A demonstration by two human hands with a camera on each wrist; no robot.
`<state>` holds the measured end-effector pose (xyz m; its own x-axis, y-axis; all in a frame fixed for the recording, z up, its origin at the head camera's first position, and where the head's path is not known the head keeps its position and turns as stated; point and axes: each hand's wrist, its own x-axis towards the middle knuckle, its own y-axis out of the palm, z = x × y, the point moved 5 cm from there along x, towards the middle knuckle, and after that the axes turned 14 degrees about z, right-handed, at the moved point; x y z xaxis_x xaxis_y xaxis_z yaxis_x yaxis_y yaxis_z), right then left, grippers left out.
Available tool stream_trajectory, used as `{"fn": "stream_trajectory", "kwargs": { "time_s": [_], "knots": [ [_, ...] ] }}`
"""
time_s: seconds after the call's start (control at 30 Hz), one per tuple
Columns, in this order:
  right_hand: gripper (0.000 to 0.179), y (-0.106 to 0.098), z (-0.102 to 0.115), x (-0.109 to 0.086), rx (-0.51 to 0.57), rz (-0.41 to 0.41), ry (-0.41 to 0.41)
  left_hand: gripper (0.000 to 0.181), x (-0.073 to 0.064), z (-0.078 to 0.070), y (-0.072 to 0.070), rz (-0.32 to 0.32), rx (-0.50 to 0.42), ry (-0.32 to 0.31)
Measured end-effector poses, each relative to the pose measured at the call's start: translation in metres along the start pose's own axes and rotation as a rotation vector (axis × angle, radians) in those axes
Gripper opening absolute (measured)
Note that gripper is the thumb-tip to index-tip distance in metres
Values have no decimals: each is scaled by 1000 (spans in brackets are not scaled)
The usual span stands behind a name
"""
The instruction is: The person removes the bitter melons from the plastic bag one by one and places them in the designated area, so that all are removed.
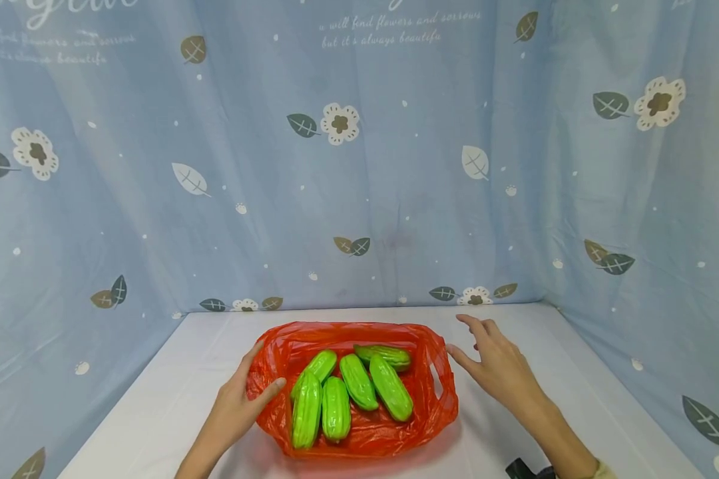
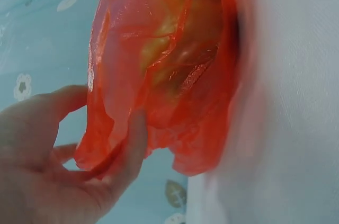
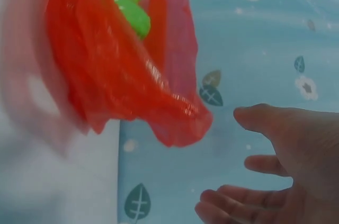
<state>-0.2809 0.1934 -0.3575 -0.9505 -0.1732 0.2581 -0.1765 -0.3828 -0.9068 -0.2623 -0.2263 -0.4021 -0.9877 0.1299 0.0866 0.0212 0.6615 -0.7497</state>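
A red plastic bag [image 1: 389,436] lies wide open on the white table, its mouth facing up. Several bright green, ridged gourds that look like bitter melons [image 1: 391,389] lie inside it. At the bag's left side my left hand [image 1: 234,406] holds the rim, thumb over the inside and fingers along the outside. The left wrist view has the bag's gathered edge [image 2: 100,163] between those fingers. My right hand [image 1: 503,366] is off the bag's right side, fingers spread and holding nothing. In the right wrist view a gap separates the thumb [image 3: 254,118] from the bag's handle end [image 3: 183,126].
White cloth covers the table [image 1: 156,412]. A blue curtain [image 1: 395,173] printed with leaves and flowers encloses the back and both sides. Near my right forearm, a small black object [image 1: 524,469] shows at the bottom edge.
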Motion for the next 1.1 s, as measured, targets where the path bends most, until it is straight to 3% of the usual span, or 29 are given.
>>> {"fn": "stream_trajectory", "kwargs": {
  "time_s": [0.13, 0.27, 0.43, 0.63, 1.1],
  "knots": [
    [63, 3, 8, 1, 27, 22, -14, 79, 0, 3, 4, 83, -62, -25],
    [62, 7, 17, 2, 53, 41, -26, 77, -1, 3, 5, 117, -93, -7],
    [61, 11, 27, 4, 59, 51, -56, 71, -1, 3, 5, 97, -116, 53],
    [61, 17, 36, 6, 106, 90, -56, 66, -1, 6, 3, 70, -144, 70],
    [61, 19, 64, 10, 112, 79, -115, 57, 1, 15, 2, 108, -415, -17]
  ]
}}
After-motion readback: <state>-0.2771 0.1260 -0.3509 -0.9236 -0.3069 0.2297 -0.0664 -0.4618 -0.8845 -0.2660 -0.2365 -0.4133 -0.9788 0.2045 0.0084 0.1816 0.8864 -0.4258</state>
